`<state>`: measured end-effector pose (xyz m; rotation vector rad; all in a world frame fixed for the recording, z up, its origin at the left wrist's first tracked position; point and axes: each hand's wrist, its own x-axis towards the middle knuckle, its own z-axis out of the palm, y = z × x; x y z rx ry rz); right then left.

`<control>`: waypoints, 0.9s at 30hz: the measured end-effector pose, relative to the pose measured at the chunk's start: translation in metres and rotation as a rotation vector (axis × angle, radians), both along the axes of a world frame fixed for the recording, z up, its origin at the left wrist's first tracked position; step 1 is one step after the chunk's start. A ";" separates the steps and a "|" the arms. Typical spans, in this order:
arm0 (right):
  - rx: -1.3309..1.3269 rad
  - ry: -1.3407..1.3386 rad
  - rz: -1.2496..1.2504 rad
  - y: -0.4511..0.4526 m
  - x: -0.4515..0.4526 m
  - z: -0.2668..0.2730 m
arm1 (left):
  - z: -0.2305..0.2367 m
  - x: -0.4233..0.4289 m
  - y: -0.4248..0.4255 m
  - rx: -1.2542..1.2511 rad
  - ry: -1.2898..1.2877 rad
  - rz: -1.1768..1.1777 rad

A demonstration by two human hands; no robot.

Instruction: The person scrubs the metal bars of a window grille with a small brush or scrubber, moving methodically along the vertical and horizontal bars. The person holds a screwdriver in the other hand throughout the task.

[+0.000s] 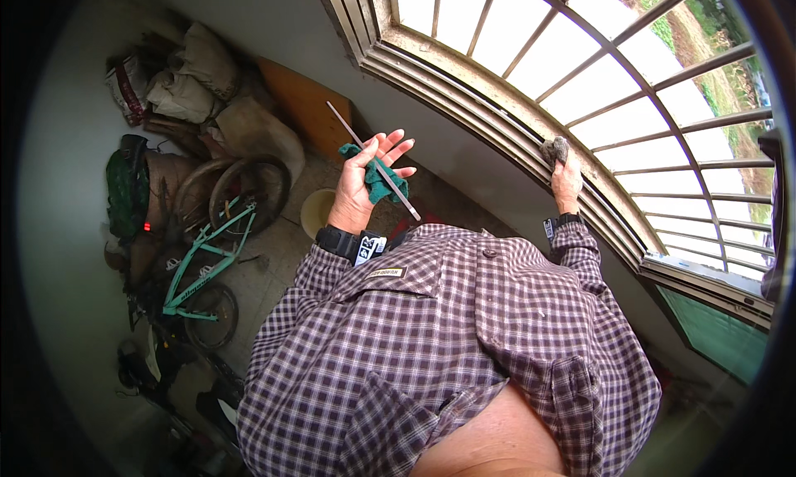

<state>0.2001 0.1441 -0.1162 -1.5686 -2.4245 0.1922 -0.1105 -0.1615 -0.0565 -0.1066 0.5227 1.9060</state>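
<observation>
My left hand, palm turned up and fingers partly spread, holds a green cloth and a thin pale rod. The rod lies slantwise across the palm under the thumb, both ends sticking out. To the right, my right hand reaches to the window frame and grips a crumpled, dirty grey rag. That rag rests at the metal sliding track along the sill. Dirt marks the ledge beyond the track. My fingers on the rag are partly hidden.
Curved metal bars stand outside the window. A glass pane is at lower right. Below my left hand is a pale bucket. A turquoise bicycle, stuffed sacks and an orange-brown board crowd the left side.
</observation>
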 end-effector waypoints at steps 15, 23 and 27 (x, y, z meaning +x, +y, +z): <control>0.130 0.179 0.194 -0.020 -0.062 0.056 | -0.032 -0.033 -0.013 0.161 -0.104 0.200; -0.046 0.279 0.492 -0.004 -0.187 0.069 | -0.031 -0.025 -0.026 -0.044 -0.070 0.326; -0.193 0.332 0.507 0.038 -0.243 0.035 | -0.040 -0.015 -0.043 -0.157 -0.067 0.389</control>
